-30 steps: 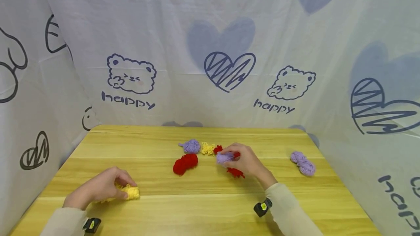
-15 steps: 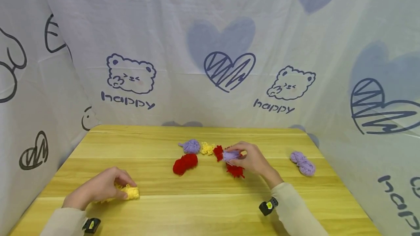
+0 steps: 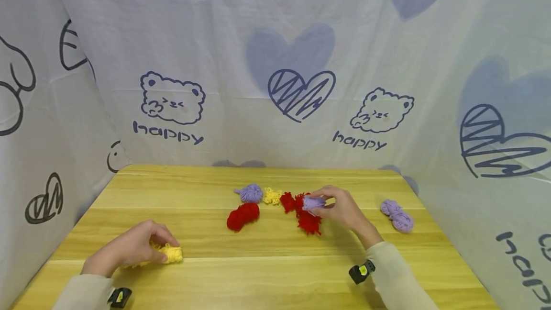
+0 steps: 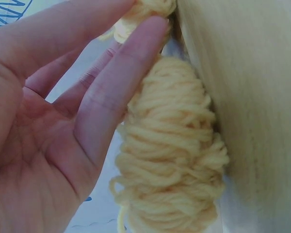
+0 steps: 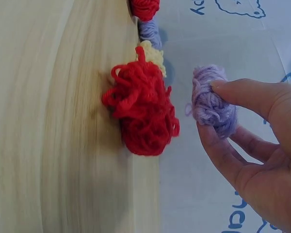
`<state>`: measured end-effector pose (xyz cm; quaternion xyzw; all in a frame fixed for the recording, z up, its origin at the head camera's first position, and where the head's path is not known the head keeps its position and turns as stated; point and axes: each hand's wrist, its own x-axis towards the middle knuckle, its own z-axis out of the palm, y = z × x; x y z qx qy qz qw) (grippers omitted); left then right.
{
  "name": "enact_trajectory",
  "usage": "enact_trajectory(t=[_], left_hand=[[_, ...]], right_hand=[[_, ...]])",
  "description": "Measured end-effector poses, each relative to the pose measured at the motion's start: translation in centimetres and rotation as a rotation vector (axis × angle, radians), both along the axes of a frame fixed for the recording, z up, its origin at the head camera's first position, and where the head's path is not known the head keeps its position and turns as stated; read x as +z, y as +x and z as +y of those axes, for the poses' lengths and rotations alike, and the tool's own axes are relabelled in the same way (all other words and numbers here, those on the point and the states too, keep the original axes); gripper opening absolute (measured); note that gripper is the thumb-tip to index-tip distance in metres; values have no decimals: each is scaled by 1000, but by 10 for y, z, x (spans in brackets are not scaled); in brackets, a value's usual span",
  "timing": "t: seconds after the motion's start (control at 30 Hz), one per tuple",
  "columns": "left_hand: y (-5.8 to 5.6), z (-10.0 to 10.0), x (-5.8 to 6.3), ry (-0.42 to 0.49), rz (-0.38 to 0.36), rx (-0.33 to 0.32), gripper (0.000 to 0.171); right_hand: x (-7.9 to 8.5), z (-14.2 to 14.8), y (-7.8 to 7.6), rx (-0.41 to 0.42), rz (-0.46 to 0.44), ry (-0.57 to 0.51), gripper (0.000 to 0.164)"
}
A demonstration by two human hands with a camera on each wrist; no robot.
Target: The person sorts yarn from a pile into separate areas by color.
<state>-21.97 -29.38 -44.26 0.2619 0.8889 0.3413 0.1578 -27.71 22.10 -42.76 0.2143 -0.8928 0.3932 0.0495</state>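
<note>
The right hand point(image 3: 344, 210) and the lilac yarn skein point(image 3: 313, 204) pinched between its thumb and fingers have shifted rightward since the earlier frame. The lilac skein is held above the bench point(image 3: 241, 281), near the red yarn skein point(image 3: 310, 224). The left hand point(image 3: 137, 245), unmoved, grips the yellow yarn skein point(image 3: 174, 254) at bench level. The hands are well apart.

You have a yellow wood-grain table point(image 3: 241, 276) before you. A creased white fabric curtain point(image 3: 232, 37) hangs behind the table and along both its sides. Above its far edge you see two blue line-drawn bear heads point(image 3: 172, 102), each over the lettering "happy" point(image 3: 168, 133), and between them a blue scribbled heart point(image 3: 301, 94) overlapping a solid pale-blue heart point(image 3: 290, 44). To the table's left you find a small black scribbled heart point(image 3: 45, 197).
</note>
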Motion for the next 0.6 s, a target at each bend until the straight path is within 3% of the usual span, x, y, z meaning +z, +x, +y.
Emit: enact_trajectory(t=[0.6], left_hand=[[0, 0, 1, 3, -14, 10, 28]], right_hand=[[-3, 30, -1, -74, 43, 38, 34]])
